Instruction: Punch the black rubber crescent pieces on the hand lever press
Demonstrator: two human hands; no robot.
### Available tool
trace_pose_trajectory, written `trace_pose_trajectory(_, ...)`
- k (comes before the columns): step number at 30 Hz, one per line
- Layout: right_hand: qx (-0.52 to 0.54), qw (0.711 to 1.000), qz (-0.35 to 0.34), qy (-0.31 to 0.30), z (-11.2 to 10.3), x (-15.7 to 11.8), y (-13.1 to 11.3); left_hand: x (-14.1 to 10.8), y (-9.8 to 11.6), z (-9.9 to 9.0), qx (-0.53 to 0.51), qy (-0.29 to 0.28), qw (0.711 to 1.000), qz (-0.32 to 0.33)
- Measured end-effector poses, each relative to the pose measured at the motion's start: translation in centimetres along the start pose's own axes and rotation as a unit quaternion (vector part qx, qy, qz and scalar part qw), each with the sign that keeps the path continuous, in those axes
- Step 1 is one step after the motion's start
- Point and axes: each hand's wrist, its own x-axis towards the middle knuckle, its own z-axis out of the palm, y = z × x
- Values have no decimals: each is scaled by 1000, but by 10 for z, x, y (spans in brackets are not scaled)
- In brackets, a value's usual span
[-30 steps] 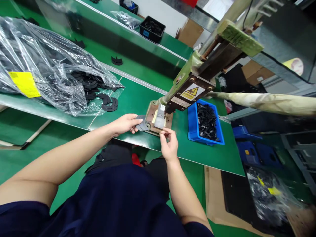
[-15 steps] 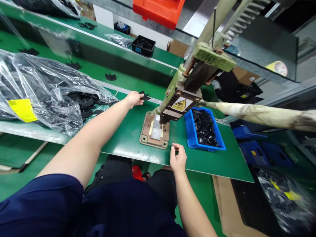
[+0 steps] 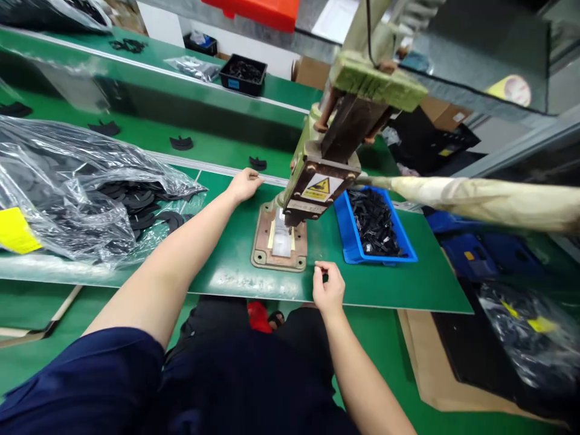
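Observation:
My left hand (image 3: 245, 184) is at the rail along the table's far edge, fingers loosely spread and holding nothing. Just beyond it, a curved black part (image 3: 258, 163) lies on the green belt. My right hand (image 3: 328, 286) rests near the table's front edge, thumb and forefinger pinched; what they hold, if anything, is too small to name. Between the hands stands a hand press (image 3: 321, 184), its base plate (image 3: 261, 258) bearing a pale fixture (image 3: 281, 244). A blue bin (image 3: 345, 237) of small black parts is right of the press.
An open plastic bag (image 3: 67, 199) of curved black parts covers the table's left side. More curved parts (image 3: 181, 143) lie along the belt. The press's long wrapped lever (image 3: 475, 196) reaches to the right. A black bin (image 3: 244, 84) stands beyond the belt.
My left hand has let go of the curved black part, which now lies on the belt. The view has shifted slightly; my right hand keeps its pinch near the front edge.

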Motion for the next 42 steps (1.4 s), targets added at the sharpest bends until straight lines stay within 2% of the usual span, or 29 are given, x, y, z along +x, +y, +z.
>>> trace_pose_trajectory(2, 7, 1000, 7, -7, 1, -1, 0, -41, -8, -4, 84, -56, 988, 119)
trace_pose_trajectory(5, 17, 1000, 13, -16, 3, -2, 0, -102, -3, -5, 195, -134, 937, 257)
trace_pose_trajectory(7, 22, 1000, 13, -18, 4, -2, 0, -129, 5, 1, 235, -148, 914, 296)
trace_pose_trajectory(10, 25, 1000, 11, -12, 5, -3, -1, -144, 16, 13, 273, -130, 904, 301)
trace_pose_trajectory(14, 25, 1000, 9, 2, 4, -4, -2, -139, 23, 23, 312, -101, 901, 284)
trace_pose_trajectory(27, 26, 1000, 10, 8, 3, -4, -2, -129, 20, 21, 393, -70, 861, 315)
trace_pose_trajectory(32, 23, 1000, 16, 5, 3, -5, -1, -101, 25, -4, 405, -72, 846, 340)
trace_pose_trajectory(38, 15, 1000, 14, 7, 2, -4, -1, -47, 30, -42, 386, 44, 856, 341)
trace_pose_trajectory(42, 11, 1000, 2, 14, 0, -2, -1, -32, 30, -58, 379, 87, 854, 346)
